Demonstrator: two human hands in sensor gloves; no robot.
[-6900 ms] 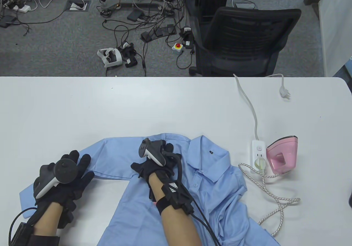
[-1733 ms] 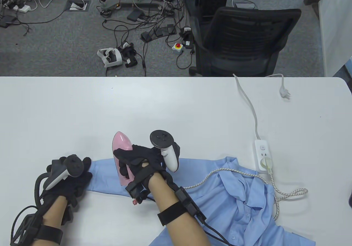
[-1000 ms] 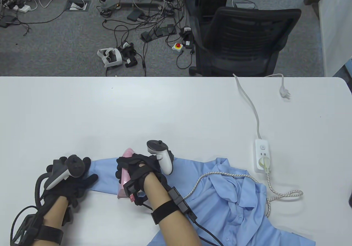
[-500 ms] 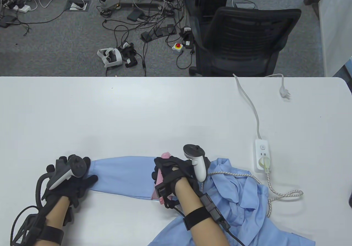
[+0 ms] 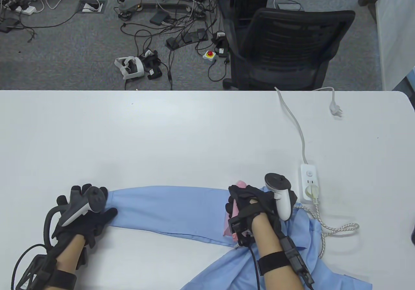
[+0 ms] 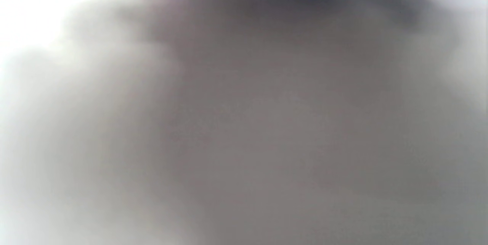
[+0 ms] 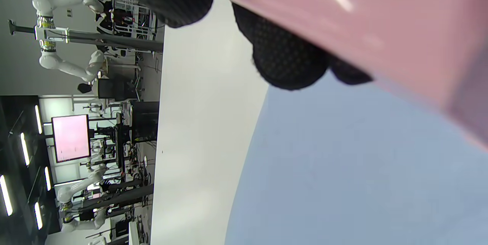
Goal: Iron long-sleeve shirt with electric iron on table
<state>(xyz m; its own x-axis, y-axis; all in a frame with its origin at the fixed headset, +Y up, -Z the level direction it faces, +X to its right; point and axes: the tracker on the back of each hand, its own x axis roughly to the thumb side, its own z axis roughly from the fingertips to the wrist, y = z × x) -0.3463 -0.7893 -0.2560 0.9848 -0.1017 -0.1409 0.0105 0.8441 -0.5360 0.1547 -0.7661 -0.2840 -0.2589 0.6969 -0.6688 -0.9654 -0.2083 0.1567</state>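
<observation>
White worktop (image 5: 181, 127) before grey carpet strewn with cables, one black office chair (image 5: 285, 48) beyond. One blue shirt (image 5: 168, 210), sleeve stretched flat along the near edge. One pink iron (image 5: 234, 210) on the sleeve's right end, gripped by right hand (image 5: 251, 205). Left hand (image 5: 86, 213) flat, fingers straight, pressing the cuff. One power strip (image 5: 308, 181) at right.

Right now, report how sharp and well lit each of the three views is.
Table view: sharp and evenly lit, with soft shadows under the light blue long-sleeve shirt. Left wrist view: almost wholly blurred grey, blown out white at the left. Right wrist view: the glossy pink plastic iron is soft and shows small glare spots; the background is sharper.
</observation>
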